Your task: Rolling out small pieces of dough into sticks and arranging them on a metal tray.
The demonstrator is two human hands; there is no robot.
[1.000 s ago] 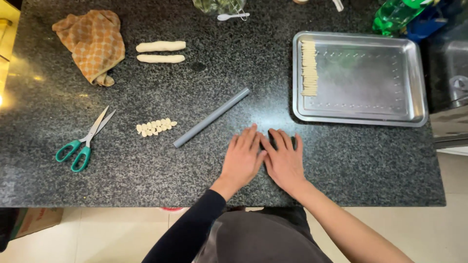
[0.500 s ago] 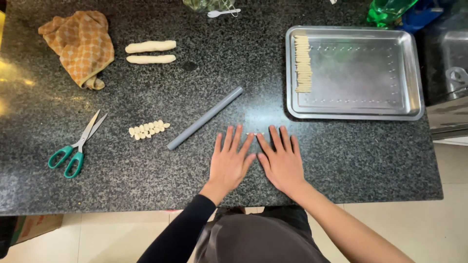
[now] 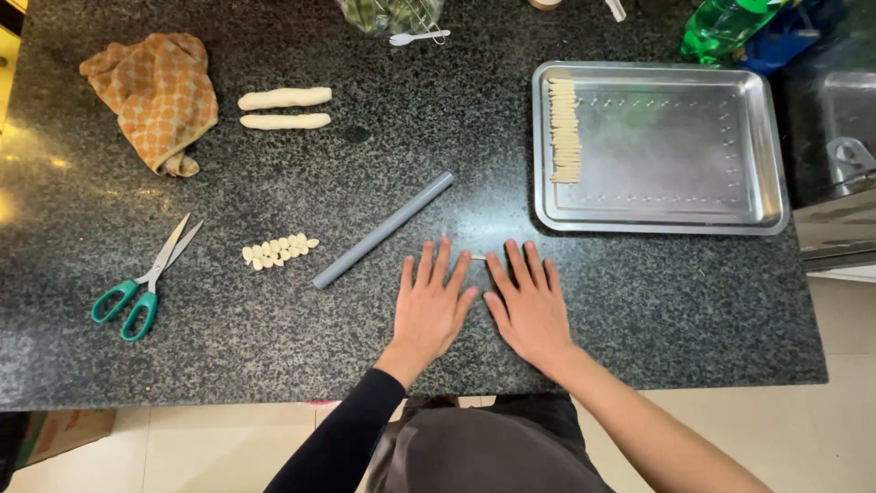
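Observation:
My left hand (image 3: 433, 306) and my right hand (image 3: 529, 306) lie flat, palms down and side by side, on the dark granite counter (image 3: 639, 310) near its front edge. Their fingers are spread. A thin pale dough strand (image 3: 478, 257) shows between the fingertips of both hands and runs under them. A grey rod (image 3: 383, 230) lies diagonally just left of my left hand. Further left sits a small cluster of cut dough pieces (image 3: 276, 250). Neither hand grips anything.
A steel tray (image 3: 675, 196) at the right back holds a row of thin dough sticks (image 3: 565, 131). Two dough logs (image 3: 285, 108) and an orange checked cloth (image 3: 155, 96) lie back left. Green-handled scissors (image 3: 146, 278) rest at the left. A green bottle (image 3: 725, 27) stands behind the tray.
Both hands have slid forward, away from me, with the fingers spreading wider. The thin strand now shows between the fingertips.

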